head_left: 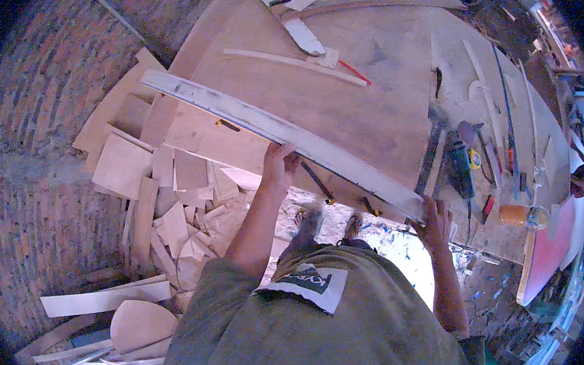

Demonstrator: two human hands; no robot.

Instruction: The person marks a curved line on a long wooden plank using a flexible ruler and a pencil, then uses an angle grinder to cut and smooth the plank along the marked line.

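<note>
An orange and clear cylindrical container (522, 216) lies on its side on the right part of the broad, light-brown wooden bench (387, 101); what is in it cannot be told. The long, straight, whitish wooden board (242, 115) slants along the near edge of the bench, its left end reaching past the bench's left side. The left hand (280, 162) is partly closed, its fingers curled over the board's near edge around mid-length; the right hand (434, 224) is bent around the board's right end, its fingers slightly spread. On the bench beyond the board lie a thin, curved, pale wooden strip (294, 66), a slim red stick (354, 71) and a white, round-ended board (303, 36). To the right, a dark green power tool (459, 165) lies just beside a small, round, yellow and black object (474, 159). A reddish brick wall (42, 128) rises on the left, and flat, pale wooden offcuts (125, 164) are heaped between it and the bench. 2 feet (354, 226) stand on the littered floor below.
</note>
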